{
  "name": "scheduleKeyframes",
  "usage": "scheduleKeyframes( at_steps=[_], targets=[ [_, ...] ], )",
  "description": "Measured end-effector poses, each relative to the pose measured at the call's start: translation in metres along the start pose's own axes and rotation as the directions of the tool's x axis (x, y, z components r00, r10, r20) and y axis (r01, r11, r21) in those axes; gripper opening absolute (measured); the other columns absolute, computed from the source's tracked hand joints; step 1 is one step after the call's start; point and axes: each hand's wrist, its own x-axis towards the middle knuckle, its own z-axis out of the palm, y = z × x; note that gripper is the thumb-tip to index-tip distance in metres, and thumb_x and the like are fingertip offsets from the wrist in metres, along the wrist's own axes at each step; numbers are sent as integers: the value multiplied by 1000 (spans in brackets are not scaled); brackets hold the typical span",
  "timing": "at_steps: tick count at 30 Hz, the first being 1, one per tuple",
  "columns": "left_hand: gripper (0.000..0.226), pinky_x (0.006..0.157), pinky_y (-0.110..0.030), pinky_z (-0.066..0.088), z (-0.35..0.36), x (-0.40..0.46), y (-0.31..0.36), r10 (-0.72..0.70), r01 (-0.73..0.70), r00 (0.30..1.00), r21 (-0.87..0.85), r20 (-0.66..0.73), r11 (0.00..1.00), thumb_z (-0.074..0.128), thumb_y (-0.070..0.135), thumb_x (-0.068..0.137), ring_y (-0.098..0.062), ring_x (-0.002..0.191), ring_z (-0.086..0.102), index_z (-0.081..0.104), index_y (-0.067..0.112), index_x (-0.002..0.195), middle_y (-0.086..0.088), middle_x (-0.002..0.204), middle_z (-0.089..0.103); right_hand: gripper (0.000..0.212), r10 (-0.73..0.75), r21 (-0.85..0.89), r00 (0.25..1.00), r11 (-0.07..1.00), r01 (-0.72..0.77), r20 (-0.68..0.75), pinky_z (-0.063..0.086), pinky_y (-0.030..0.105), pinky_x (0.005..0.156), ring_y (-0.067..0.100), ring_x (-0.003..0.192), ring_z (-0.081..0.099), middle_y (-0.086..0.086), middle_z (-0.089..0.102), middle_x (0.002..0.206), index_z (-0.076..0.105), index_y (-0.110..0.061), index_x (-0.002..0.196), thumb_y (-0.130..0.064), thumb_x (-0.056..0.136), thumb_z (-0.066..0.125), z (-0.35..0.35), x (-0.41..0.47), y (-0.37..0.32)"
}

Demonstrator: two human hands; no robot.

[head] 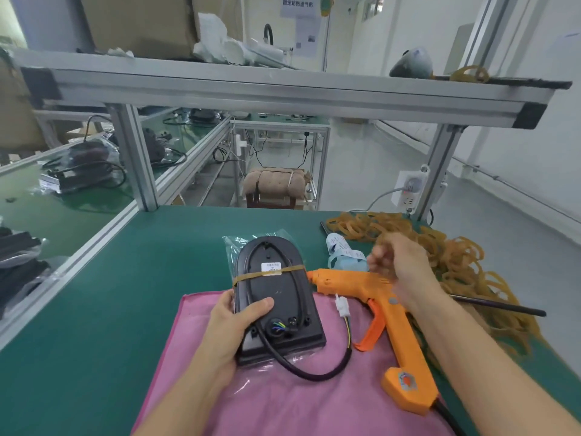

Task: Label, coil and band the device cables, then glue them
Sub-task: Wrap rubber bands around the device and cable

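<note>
On the pink cloth [283, 401] near the front of the green bench [125, 278], the left hand [232, 328] gripped the black device [276, 297] by its left edge, fingers wrapped round the side and the thumb pressed flat across its back. The device lay back-up, partly inside a clear plastic bag [234, 243], with its far end reaching past the cloth onto the bench. A tan rubber band [270, 273] crossed the device from side to side, passing over a small white label [272, 268] and pinning the black cable [301, 371] that looped up and around the back. That cable left the round port near the thumb, curved over the cloth and ended in coloured wires and a white connector [341, 305] lying just beside the device's right edge.

The right hand [399, 265] hovered above the orange glue gun [386, 313], blurred, its fingers curled inward; whether it held anything could not be told. The glue gun lay on its side, nozzle touching or just beside the device's right edge, handle over the cloth. Beyond it sat a curled strip of labels [342, 250], and a large heap of loose rubber bands [456, 256] spread along the bench's right side, with a thin dark rod [503, 308] lying across them.
</note>
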Motion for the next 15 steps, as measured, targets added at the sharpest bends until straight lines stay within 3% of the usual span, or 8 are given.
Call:
scheduleKeyframes(
  at_steps=[3, 6, 8, 9, 12, 15],
  targets=[
    [65, 62, -34, 59, 1, 0, 1, 5, -6, 1000, -7, -28, 1000, 81, 13, 54, -34, 82, 73, 59, 6, 115, -16, 99, 74, 11, 218, 384, 923, 860, -335, 317, 47, 19, 45, 8, 46, 51, -4, 46, 51, 57, -8, 83, -8, 90, 48, 14, -35, 15],
    [64, 68, -41, 59, 3, 1, 1, -31, 30, 997, -20, -66, 999, 82, 14, 54, -36, 80, 72, 60, 4, 113, -18, 96, 74, 35, 194, 566, 802, 616, -548, 566, 60, 31, 60, 24, 76, 72, 10, 70, 86, 66, 8, 105, 6, 74, 50, 16, -63, 25],
    [56, 62, -41, 59, 3, 2, 3, -69, 64, 994, -63, -90, 996, 81, 11, 60, -34, 73, 71, 61, 3, 112, -21, 93, 74, 47, 143, 605, 787, 564, -563, 600, 62, 34, 65, 33, 91, 72, 17, 70, 112, 70, 5, 108, 16, 66, 50, 15, -77, 27],
    [51, 56, -39, 58, 3, 3, 4, -86, 76, 991, -97, -104, 992, 80, 9, 64, -33, 68, 71, 62, 3, 111, -22, 91, 74, 47, 137, 608, 801, 581, -541, 582, 61, 32, 64, 33, 93, 72, 15, 69, 116, 73, 1, 106, 17, 68, 50, 15, -84, 27],
    [42, 45, -35, 54, 2, 4, 9, -109, 75, 979, -192, -171, 979, 77, 7, 73, -28, 54, 70, 61, 4, 111, -18, 77, 73, 36, 165, 559, 864, 702, -442, 476, 59, 25, 57, 23, 85, 74, 6, 73, 111, 79, -12, 94, 6, 76, 54, 12, -100, 30],
    [42, 42, -33, 53, 2, 5, 16, -102, 46, 967, -232, -234, 972, 77, 7, 75, -26, 51, 69, 57, 5, 113, -17, 79, 72, 32, 237, 551, 866, 691, -469, 440, 57, 22, 49, 17, 70, 74, 6, 74, 105, 80, -13, 85, 2, 74, 55, 8, -114, 38]
  ],
)
